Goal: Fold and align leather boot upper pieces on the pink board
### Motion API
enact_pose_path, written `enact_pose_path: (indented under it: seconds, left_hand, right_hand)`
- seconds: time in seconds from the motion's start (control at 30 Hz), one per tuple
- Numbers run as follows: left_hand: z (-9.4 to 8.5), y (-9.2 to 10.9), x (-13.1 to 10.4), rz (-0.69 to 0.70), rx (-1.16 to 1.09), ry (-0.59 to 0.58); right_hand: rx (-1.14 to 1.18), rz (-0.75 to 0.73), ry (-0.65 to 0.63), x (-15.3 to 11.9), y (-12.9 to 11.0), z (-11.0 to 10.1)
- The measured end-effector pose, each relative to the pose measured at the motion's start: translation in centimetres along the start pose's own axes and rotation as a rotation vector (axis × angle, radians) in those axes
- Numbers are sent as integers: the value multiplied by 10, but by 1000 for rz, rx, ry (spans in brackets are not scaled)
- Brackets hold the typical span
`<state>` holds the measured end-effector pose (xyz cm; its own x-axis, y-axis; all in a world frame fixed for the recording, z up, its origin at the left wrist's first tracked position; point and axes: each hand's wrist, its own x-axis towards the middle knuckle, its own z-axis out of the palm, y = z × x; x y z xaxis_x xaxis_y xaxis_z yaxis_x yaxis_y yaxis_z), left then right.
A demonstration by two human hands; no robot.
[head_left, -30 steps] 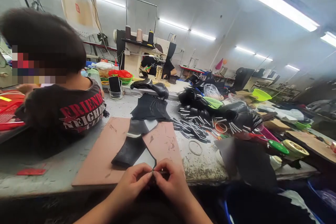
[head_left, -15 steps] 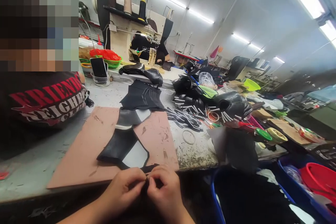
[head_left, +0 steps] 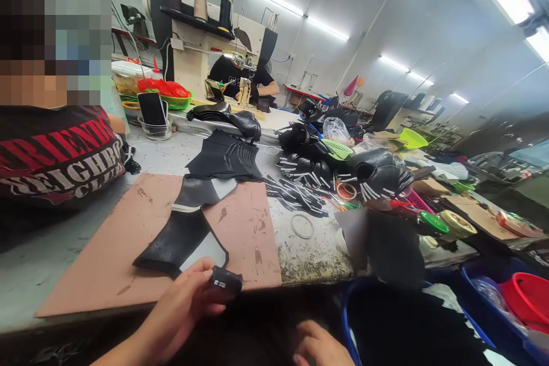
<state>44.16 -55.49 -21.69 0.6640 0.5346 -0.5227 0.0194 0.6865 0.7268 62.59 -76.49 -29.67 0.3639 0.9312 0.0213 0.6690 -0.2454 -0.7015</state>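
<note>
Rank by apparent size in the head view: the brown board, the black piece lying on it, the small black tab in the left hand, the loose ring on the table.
1. brown board
2. black piece
3 and 4. small black tab and ring: look alike; the tab is nearer, so unranked.

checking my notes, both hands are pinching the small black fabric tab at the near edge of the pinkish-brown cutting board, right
Not quite. In the head view only the left hand pinches the small black fabric tab at the near edge of the pinkish-brown cutting board. The right hand is lower down, apart from the tab and holding nothing visible.
</note>
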Motion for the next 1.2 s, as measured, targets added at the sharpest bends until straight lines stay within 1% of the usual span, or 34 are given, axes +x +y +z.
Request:
enact_pose_path:
  seconds: [0.03, 0.07, 0.13, 0.17, 0.2, 0.23, 0.27, 0.3, 0.37, 0.4, 0.43, 0.47, 0.5, 0.53, 0.57, 0.63, 0.67, 0.7, 0.73, 0.77, 0.87, 0.9, 0.93, 0.97, 1.0, 1.03, 1.1, 1.13, 1.2]
  left_hand:
    - [4, -5, 0, -6, 46, -29]
    - [9, -9, 0, 7, 144, -68]
    - [18, -12, 3, 84, 452, -168]
    - [21, -8, 6, 135, 623, -217]
    - [21, 0, 11, 194, 782, -256]
    - [18, 12, 19, 254, 912, -270]
    - [13, 28, 29, 305, 1001, -256]
    - [5, 47, 40, 359, 1086, -217]
    - [-17, 84, 64, 465, 1270, -62]
    - [-29, 99, 73, 485, 1356, -10]
    - [-39, 109, 79, 479, 1441, 27]
    - [-48, 113, 81, 460, 1520, 43]
    - [-55, 112, 79, 436, 1590, 36]
    - [-59, 106, 73, 411, 1641, 10]
    - [-60, 96, 64, 402, 1708, -28]
    - [-59, 68, 43, 434, 1854, -102]
    - [-57, 52, 35, 479, 1972, -113]
    - [-56, 36, 28, 515, 2025, -96]
    - [-57, 20, 25, 585, 2075, -61]
    - [-60, 5, 23, 687, 2097, -3]
    - [-78, -37, 20, 1078, 2089, 198]
    - [-84, -47, 18, 1157, 2087, 224]
    - [-88, -54, 14, 1199, 2073, 209]
    - [-91, -57, 10, 1212, 2058, 167]
    - [-91, -55, 6, 1203, 2041, 103]
    - [-91, -50, 4, 1194, 2014, 40]
    - [-88, -31, 4, 1154, 1962, -56]
    - [-87, -20, 7, 1135, 1937, -63]
    - [-89, -3, 16, 1141, 1883, 14]
  right_hand:
    - [-68, -112, 61, 1, -2, 5]
    - [-83, -227, 167, 5, -8, 10]
    - [-13, -430, 379, 21, -26, 24]
    - [55, -479, 459, 30, -37, 30]
    - [139, -474, 511, 40, -47, 35]
    - [239, -418, 529, 48, -56, 37]
    - [354, -317, 506, 56, -63, 37]
    - [483, -189, 461, 63, -70, 35]
    - [750, 72, 376, 73, -80, 28]
    - [867, 165, 332, 76, -83, 23]
    - [957, 233, 300, 78, -85, 19]
    - [1011, 278, 280, 79, -87, 16]
    - [1034, 301, 268, 80, -87, 13]
    - [1034, 303, 258, 82, -87, 11]
    - [1021, 293, 251, 84, -87, 8]
    - [973, 256, 230, 91, -85, 4]
    - [941, 235, 208, 97, -85, 1]
    - [902, 218, 179, 105, -86, -2]
    - [855, 204, 145, 114, -88, -4]
    - [802, 192, 116, 125, -90, -7]
    - [651, 155, 55, 157, -102, -6]
    - [606, 133, 25, 166, -107, -2]
    - [562, 105, -24, 173, -112, 3]
    - [521, 75, -88, 180, -117, 9]
    - [482, 48, -165, 186, -121, 17]
    - [453, 36, -248, 192, -125, 25]
    - [429, 68, -399, 202, -130, 42]
    - [434, 113, -459, 207, -132, 49]
    - [461, 208, -536, 214, -132, 58]
